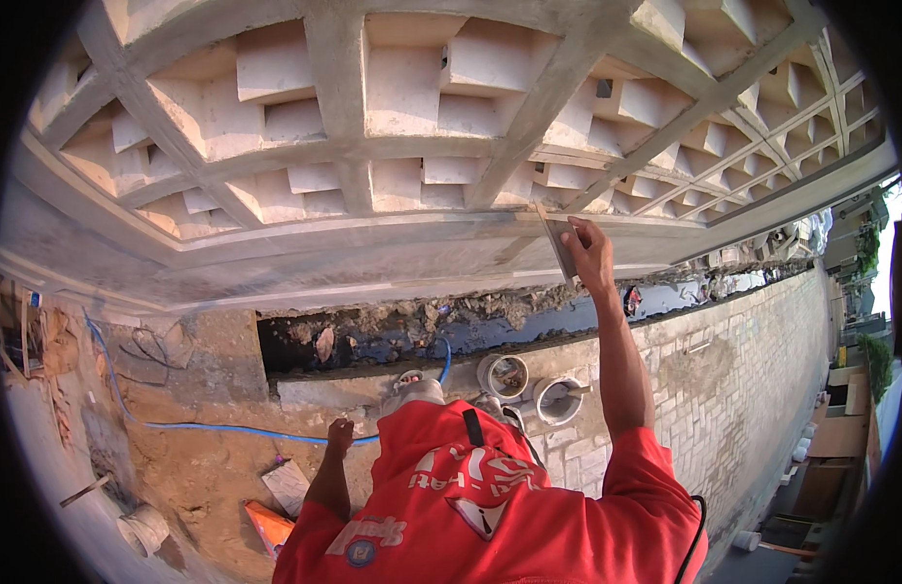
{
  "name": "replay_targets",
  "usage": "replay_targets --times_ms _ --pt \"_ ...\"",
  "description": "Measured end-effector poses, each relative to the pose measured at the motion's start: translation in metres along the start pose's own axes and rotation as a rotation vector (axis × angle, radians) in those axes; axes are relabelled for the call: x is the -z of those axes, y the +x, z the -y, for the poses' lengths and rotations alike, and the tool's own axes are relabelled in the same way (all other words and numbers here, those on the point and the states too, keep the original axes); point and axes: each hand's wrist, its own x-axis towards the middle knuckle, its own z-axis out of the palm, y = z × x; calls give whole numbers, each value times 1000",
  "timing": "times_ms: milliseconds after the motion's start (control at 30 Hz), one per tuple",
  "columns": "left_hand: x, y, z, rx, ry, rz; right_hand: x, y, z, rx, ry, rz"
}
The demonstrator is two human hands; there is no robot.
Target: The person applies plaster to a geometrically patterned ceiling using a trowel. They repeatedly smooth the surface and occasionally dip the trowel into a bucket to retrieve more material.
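My right hand [591, 255] is raised to the wall and closed round a plastering trowel [558, 245]. The trowel's narrow flat blade lies at the grey plastered band [422, 243] just under the patterned block wall [334, 97]. Whether its whole face touches the plaster I cannot tell. Low at my left side, my left hand [341, 430] hangs with its fingers curled in, and nothing shows in it. A blue hose [227, 427] runs along the ground past that hand.
A ditch of dark water [558, 326] with rubble lies between me and the wall. Two buckets, one with material inside [504, 377] and one pale with a handled tool [560, 401], stand by my feet. Brick paving [704, 409] stretches right; sandy ground [198, 477] lies left.
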Motion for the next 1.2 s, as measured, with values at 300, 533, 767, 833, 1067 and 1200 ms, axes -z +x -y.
replay_targets --times_ms 300,533,767,833,1067,1200 --pt "-15 3 -29 -57 -138 73 29 -35 -9 -140 507 -28" --pt "-30 16 -66 -199 10 108 35 -14 2 79 20 -66" --pt "-35 15 -70 -171 -34 85 47 2 -6 118 228 -82" --pt "-36 15 -62 -156 -47 67 49 5 -18 106 218 -89" --pt "-33 6 -31 -58 -16 74 49 -9 -20 -69 418 21" --pt "-33 8 -29 -55 -7 87 55 -20 -1 -85 691 -26"
